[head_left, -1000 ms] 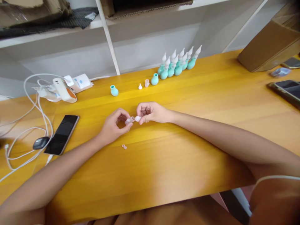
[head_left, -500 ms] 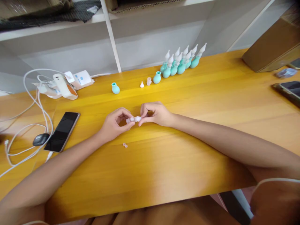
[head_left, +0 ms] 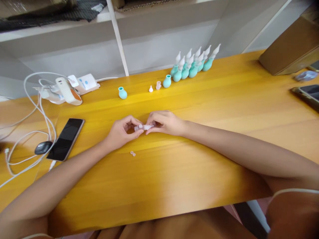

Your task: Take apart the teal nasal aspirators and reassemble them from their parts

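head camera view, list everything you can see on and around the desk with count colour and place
desk: one, yellow wood, fills the view
clear nozzle piece: one, translucent white, pinched between both hands
tiny rings: two, pale pink, on the desk just near of the hands
finished bulbs with nozzles: a tight cluster, exact count unclear, teal with white tips, far centre
bare bulbs: two, teal, far side, apart
loose small parts: two, white and pale pink, between the bare bulbs
phone: one, black, left
mouse: one, dark, beside the phone
power strip with cables: one, white, far left
cardboard box: one, brown, far right
second phone: one, dark, right edge
left hand: grips the piece
right hand: grips its other end
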